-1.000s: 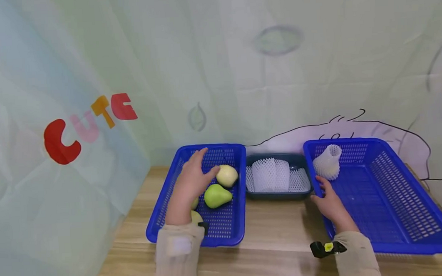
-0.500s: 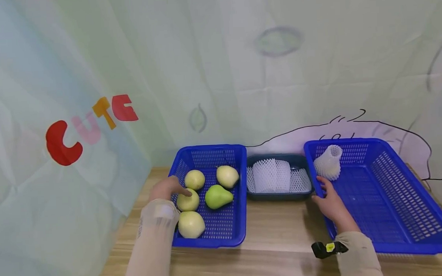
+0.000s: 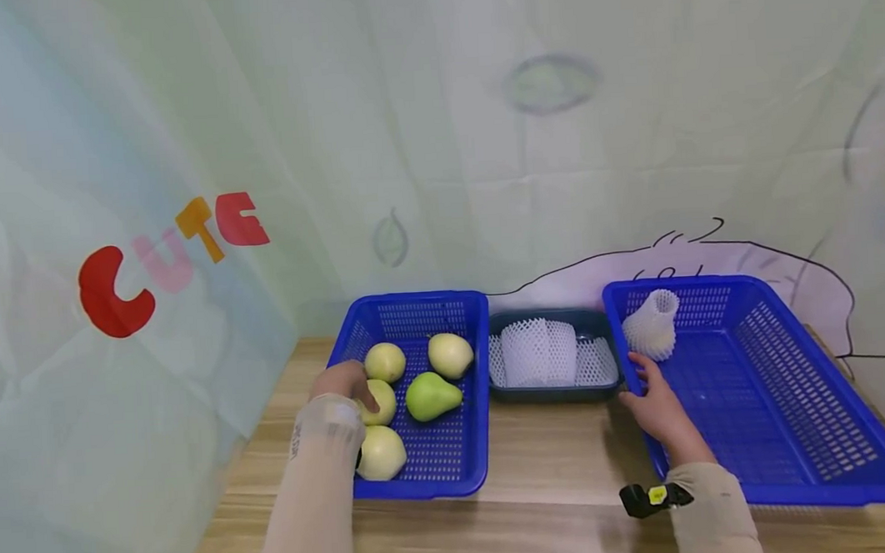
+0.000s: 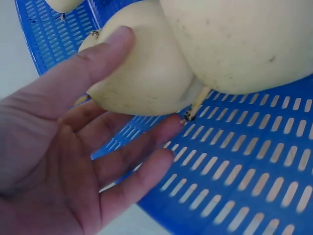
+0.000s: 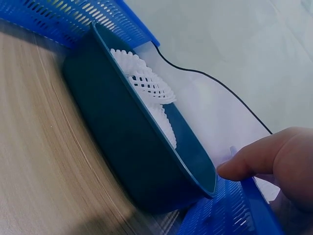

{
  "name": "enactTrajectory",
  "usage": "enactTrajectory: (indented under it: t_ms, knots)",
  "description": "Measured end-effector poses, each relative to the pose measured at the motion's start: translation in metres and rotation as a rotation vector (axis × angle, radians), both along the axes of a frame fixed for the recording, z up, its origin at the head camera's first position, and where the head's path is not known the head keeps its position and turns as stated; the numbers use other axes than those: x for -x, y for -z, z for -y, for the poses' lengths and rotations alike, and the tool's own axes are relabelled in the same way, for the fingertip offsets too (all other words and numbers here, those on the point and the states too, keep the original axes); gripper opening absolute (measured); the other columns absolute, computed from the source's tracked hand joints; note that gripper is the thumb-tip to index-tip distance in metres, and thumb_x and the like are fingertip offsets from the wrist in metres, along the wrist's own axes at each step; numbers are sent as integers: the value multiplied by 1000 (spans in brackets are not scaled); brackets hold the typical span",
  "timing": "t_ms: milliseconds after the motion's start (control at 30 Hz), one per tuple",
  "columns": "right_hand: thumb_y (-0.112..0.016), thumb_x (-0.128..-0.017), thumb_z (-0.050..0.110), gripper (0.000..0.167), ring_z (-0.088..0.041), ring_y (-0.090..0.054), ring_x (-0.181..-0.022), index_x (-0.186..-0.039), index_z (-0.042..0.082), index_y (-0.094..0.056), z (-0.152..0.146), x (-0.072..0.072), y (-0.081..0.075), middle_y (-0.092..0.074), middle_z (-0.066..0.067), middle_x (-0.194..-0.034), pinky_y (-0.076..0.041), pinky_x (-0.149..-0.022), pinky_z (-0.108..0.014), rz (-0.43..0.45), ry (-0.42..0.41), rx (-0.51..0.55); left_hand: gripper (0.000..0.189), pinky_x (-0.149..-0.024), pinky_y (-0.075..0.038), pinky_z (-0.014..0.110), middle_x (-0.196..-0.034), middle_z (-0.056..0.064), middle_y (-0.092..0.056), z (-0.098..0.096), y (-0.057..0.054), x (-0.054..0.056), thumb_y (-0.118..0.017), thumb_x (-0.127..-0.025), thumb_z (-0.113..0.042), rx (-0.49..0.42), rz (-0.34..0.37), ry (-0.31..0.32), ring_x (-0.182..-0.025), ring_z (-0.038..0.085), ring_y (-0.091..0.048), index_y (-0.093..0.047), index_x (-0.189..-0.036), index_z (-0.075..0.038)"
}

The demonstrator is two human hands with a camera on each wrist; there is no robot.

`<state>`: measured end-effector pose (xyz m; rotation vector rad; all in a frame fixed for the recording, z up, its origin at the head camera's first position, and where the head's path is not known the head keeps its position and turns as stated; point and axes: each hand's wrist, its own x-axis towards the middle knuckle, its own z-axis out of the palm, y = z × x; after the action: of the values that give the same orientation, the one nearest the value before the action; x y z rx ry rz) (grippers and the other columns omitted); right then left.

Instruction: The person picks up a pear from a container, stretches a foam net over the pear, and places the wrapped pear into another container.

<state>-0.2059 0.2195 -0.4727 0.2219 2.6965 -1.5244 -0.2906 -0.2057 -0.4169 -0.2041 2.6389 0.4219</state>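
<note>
My left hand (image 3: 343, 381) is inside the left blue basket (image 3: 489, 408), around the middle pale yellow pear (image 3: 384, 401). In the left wrist view its thumb (image 4: 105, 56) presses the side of that pear (image 4: 146, 73) while the fingers curl along the lower side. Another pale pear (image 4: 244, 44) lies against it. A green pear (image 3: 431, 396) and several pale pears share the basket. My right hand (image 3: 661, 407) holds the left rim of the right blue basket (image 3: 765, 410), thumb outside and fingers inside. Near those fingers stands a pear in a white foam net (image 3: 651, 328).
Between the baskets sits a dark green tray (image 3: 554, 394) with white foam net sleeves (image 3: 540, 353) in it. All stand on a wood-grain table (image 3: 542, 463), with a printed curtain (image 3: 435, 143) behind and at the left.
My left hand has come down from above the left basket's middle to its left side and closed around a pale pear. My right hand keeps its hold on the rim.
</note>
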Motion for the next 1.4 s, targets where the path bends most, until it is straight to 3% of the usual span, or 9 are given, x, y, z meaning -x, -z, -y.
enactTrajectory:
  t_ms: [133, 333, 533, 667, 867, 1100, 1200, 1267, 1400]
  knots:
    - [-50, -86, 1, 63, -51, -38, -116, -141, -2, -17, 0, 0, -1, -28, -38, -134, -35, -93, -56, -3, -3, -7, 71, -97, -36, 50, -132, 23, -46, 1, 3, -3, -81, -69, -25, -59, 21, -29, -120, 41, -41, -50, -128, 0]
    - [-50, -86, 0, 63, -51, -38, -115, -141, -3, -18, 2, 0, 0, -29, -38, -134, -36, -92, -55, 3, -9, -6, 86, -97, -34, 52, -137, 26, -39, 2, 12, -8, -80, -67, -42, -85, 117, -91, -122, 42, -38, -43, -135, -5]
    - [-50, -85, 1, 64, -51, -38, -115, -140, -3, -18, 4, -1, 1, -29, -38, -134, -36, -92, -56, 2, -7, -3, 91, -96, -34, 54, -135, 27, -40, 4, 18, -7, -80, -66, -43, -109, 112, -90, -120, 44, -39, -39, -137, -4]
    - [-50, -85, 1, 64, -51, -38, -115, -141, -2, -18, 3, -1, 0, -28, -38, -134, -36, -92, -56, 8, -8, -2, 100, -99, -32, 53, -140, 26, -33, 2, 10, -5, -80, -65, -45, -101, 105, -80, -125, 43, -33, -31, -142, -2]
    - [-50, -86, 1, 64, -51, -37, -116, -141, -2, -17, 2, -1, -1, -27, -38, -135, -35, -93, -56, 11, -1, -1, 113, -104, -25, 51, -149, 24, -16, -7, -16, -2, -76, -68, -48, -34, 90, -27, -132, 43, -20, -13, -146, 1]
    - [-50, -86, 1, 64, -51, -37, -117, -141, -2, -17, 1, 0, 0, -27, -38, -135, -35, -93, -56, 7, 1, -2, 113, -106, -22, 50, -151, 22, 0, -15, -34, -3, -72, -75, -40, -120, 80, 22, -135, 40, -13, 4, -145, 3]
    - [-50, -86, 1, 64, -51, -36, -117, -141, -3, -17, 1, 0, 0, -27, -38, -135, -35, -93, -56, 1, -2, 2, 108, -104, -25, 50, -150, 25, -7, -18, -40, -4, -72, -76, -38, -132, 26, 87, -134, 40, -19, -1, -145, 6]
    - [-50, -85, 0, 64, -52, -36, -116, -141, -3, -17, 1, 0, -1, -27, -39, -135, -35, -93, -56, 0, -4, 5, 101, -102, -30, 50, -146, 26, -22, -21, -44, -5, -73, -75, -37, -124, -34, 138, -130, 40, -28, -12, -143, 6]
    - [-50, -85, 0, 64, -51, -37, -116, -141, -3, -17, 0, 0, -1, -26, -39, -135, -35, -93, -56, 2, -3, 5, 81, -89, -41, 47, -123, 21, -50, -30, -50, -10, -75, -73, -38, -152, -161, 195, -110, 34, -49, -32, -131, 0]
